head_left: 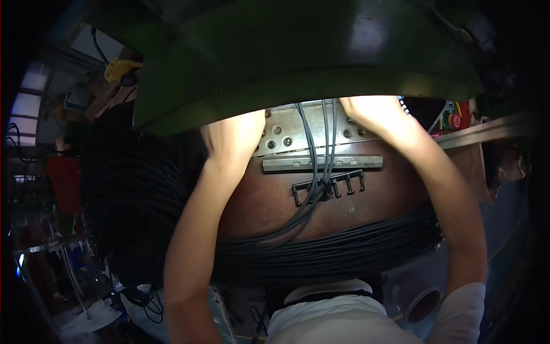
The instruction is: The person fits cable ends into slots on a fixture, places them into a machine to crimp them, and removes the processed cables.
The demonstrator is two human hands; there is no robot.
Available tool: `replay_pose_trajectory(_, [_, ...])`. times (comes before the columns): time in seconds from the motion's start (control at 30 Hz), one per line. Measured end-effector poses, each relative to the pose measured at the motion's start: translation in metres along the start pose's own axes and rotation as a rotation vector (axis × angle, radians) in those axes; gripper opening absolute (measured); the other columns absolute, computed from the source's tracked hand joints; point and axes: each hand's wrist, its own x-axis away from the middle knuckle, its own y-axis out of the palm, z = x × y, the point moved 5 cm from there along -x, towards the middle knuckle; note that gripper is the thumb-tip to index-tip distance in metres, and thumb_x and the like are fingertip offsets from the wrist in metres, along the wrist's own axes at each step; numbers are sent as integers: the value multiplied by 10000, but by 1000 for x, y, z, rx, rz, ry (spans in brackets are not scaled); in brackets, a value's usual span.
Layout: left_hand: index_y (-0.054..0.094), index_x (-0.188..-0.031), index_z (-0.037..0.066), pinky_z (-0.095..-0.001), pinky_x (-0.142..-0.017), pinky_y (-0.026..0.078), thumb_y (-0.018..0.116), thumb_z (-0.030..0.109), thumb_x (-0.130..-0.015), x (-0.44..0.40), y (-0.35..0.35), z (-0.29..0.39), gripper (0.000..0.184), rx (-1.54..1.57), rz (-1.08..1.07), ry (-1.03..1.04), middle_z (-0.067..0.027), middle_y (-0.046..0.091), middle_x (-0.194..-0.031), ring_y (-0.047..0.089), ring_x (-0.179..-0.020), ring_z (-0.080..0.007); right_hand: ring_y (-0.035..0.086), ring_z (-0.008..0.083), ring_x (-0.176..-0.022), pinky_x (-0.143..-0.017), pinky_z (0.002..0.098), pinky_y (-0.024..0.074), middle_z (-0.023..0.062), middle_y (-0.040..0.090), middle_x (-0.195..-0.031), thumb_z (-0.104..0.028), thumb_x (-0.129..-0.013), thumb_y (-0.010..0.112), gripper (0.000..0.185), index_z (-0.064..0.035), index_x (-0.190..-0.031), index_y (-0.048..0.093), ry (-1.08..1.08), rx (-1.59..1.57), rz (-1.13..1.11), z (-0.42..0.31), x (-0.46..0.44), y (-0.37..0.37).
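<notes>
Both my arms reach forward under a green machine housing. My left hand (pixel 238 133) is at the left end of a metal plate with bolt holes (pixel 279 136); its fingers are hidden by the housing. On the other side, my right hand (pixel 375 114) is near the plate's right end, fingers also out of sight. Between the hands, several thin black cables (pixel 313 150) run from under the housing toward me. They cross a grey metal bar (pixel 286 164) and a black plastic comb-like piece (pixel 349 182) on the brown worktop (pixel 258 206).
A thick bundle of black cables (pixel 326 247) lies along the worktop's near edge, with a large heap of cables (pixel 134 189) at the left. The green housing (pixel 309 63) overhangs the work. At the right are a red button (pixel 454 120) and a wooden board (pixel 481 133).
</notes>
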Motion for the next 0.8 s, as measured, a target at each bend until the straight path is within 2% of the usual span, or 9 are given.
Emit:
replay_pose_trajectory(0.03, [686, -893, 65, -355, -662, 514, 609, 157, -840, 3, -1, 9, 132, -241, 77, 154, -115, 668, -830, 646, -727, -258, 640, 273, -795, -674, 384, 521, 112, 653, -879, -79, -775, 563, 184, -71, -928, 664, -31, 30, -5, -3, 6, 0])
replay_pose_trajectory(0.1, [684, -887, 61, -363, -650, 508, 640, 102, -786, 4, 25, 11, 118, -127, 143, 360, -117, 658, -814, 629, -711, -288, 642, 273, -797, -670, 384, 522, 111, 653, -879, -77, -776, 563, 181, -72, -925, 663, -58, 79, -27, -2, 11, 4])
replay_pose_trajectory(0.3, [687, -854, 53, -364, -640, 507, 667, 138, -781, -1, 27, 5, 114, -85, 193, 491, -101, 655, -791, 622, -677, -261, 644, 248, -734, -639, 370, 516, 100, 640, -758, -157, -796, 605, 127, -67, -858, 671, 99, 71, -268, 15, 3, 9])
replay_pose_trajectory(0.43, [678, -909, 66, -358, -656, 505, 662, 117, -748, 4, 30, 8, 169, -242, 223, 508, -106, 654, -845, 621, -712, -263, 635, 249, -705, -646, 365, 511, 89, 650, -739, -256, -801, 645, 205, -64, -865, 683, 61, -53, -27, 34, 13, 13])
replay_pose_trajectory(0.53, [669, -934, 65, -353, -663, 506, 636, 101, -751, 2, 34, 7, 190, -195, 99, 375, -112, 650, -854, 624, -731, -271, 636, 258, -725, -679, 366, 507, 99, 663, -780, -270, -815, 649, 234, -54, -901, 680, 216, -203, -179, 35, 8, 7])
replay_pose_trajectory(0.6, [611, -1062, 27, -383, -793, 483, 619, 96, -770, 4, 27, 7, 301, -140, 51, 340, -172, 629, -965, 604, -885, -336, 633, 275, -756, -738, 372, 494, 128, 661, -790, -257, -838, 632, 247, -34, -939, 664, 434, -290, -301, 40, 9, 6])
replay_pose_trajectory(0.7, [455, -1265, -30, -403, -957, 408, 591, 83, -803, 29, -8, 0, 495, -131, -15, 103, -239, 552, -1182, 522, -1104, -350, 576, 302, -1061, -922, 361, 438, 177, 621, -1102, -135, -828, 644, 322, 1, -1118, 605, 259, -330, -23, 15, 45, -57])
replay_pose_trajectory(0.77, [383, -1326, -53, -382, -1008, 376, 565, 81, -838, 74, -61, 8, 538, 358, 24, -192, -221, 524, -1248, 481, -1188, -297, 524, 300, -1170, -1001, 384, 394, 160, 568, -1246, -77, -890, 556, 317, 27, -1190, 557, 274, -294, -17, -3, 82, -129])
replay_pose_trajectory(0.8, [336, -1377, -9, -375, -1036, 359, 571, 91, -857, 110, -77, 17, 580, 860, -193, -406, -207, 473, -1324, 488, -1208, -305, 526, 287, -1170, -1008, 380, 395, 164, 564, -1245, -93, -959, 457, 294, 36, -1215, 522, 500, -216, 98, 20, 173, -154])
